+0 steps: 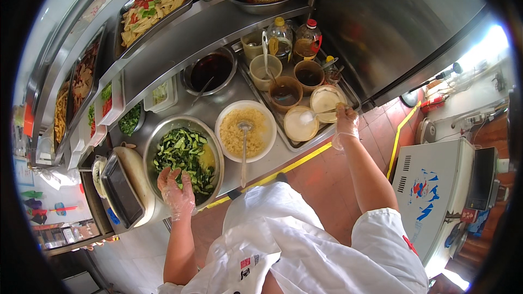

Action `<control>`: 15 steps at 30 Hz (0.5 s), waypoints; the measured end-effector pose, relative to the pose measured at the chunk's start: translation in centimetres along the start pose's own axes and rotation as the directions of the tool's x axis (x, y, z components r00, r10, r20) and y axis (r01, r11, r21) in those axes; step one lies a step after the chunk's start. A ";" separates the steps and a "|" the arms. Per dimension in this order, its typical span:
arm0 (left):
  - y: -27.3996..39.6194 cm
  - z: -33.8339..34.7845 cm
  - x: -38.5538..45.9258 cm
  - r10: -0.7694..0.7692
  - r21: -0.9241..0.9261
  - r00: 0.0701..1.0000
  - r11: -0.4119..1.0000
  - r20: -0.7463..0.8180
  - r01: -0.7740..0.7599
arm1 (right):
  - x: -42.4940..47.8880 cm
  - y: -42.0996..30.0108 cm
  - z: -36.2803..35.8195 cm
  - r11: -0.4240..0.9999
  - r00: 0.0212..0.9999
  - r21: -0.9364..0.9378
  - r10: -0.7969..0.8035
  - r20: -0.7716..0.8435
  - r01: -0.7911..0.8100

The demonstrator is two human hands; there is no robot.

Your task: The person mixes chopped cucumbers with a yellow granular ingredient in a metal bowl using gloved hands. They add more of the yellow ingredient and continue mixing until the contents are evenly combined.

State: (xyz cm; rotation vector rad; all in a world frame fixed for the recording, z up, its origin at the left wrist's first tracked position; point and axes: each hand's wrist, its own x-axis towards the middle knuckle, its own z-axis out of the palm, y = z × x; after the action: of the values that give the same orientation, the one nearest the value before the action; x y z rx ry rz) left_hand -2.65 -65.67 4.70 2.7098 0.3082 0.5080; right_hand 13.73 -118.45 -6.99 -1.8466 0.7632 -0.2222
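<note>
My right hand (346,123), in a clear plastic glove, grips the handle of a metal spoon (323,112). The spoon's bowl carries a white granular seasoning and is over a round tub of white seasoning (300,130). A second tub of white seasoning (328,97) stands just behind it. My left hand (178,193), also gloved, is at the near rim of a steel mixing bowl (219,147), fingers apart and holding nothing. Inside that bowl lie chopped green cucumber pieces (179,143) with a yellowish patch on the right side. Whether my fingers touch the cucumber I cannot tell.
Between the hands stands a white bowl of minced garlic (229,130) with a spoon. Behind are a bowl of dark sauce (212,69), sauce tubs (286,92) and oil bottles (280,36). A steel shelf (163,69) overhangs the counter; a steel panel (367,28) rises at right.
</note>
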 end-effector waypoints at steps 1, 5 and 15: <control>0.0 0.0 -0.1 0.003 0.002 1.000 1.000 -0.004 -0.003 | 0.0 0.1 0.0 1.000 1.000 0.020 0.005 -0.009 -0.005; 0.2 0.0 -0.2 0.009 0.002 1.000 1.000 -0.007 -0.009 | 1.1 1.4 -0.3 0.997 0.998 0.059 0.052 -0.037 -0.050; -2.0 -0.3 -0.6 -0.006 0.000 1.000 1.000 -0.029 0.006 | -4.4 -4.7 3.7 0.983 0.992 0.168 0.061 0.107 -0.079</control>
State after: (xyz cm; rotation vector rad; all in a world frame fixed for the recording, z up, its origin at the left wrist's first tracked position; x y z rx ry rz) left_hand -3.55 -63.93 4.01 2.7024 0.3242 0.5458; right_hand 13.96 -111.91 -3.39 -1.6523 0.7142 -0.1429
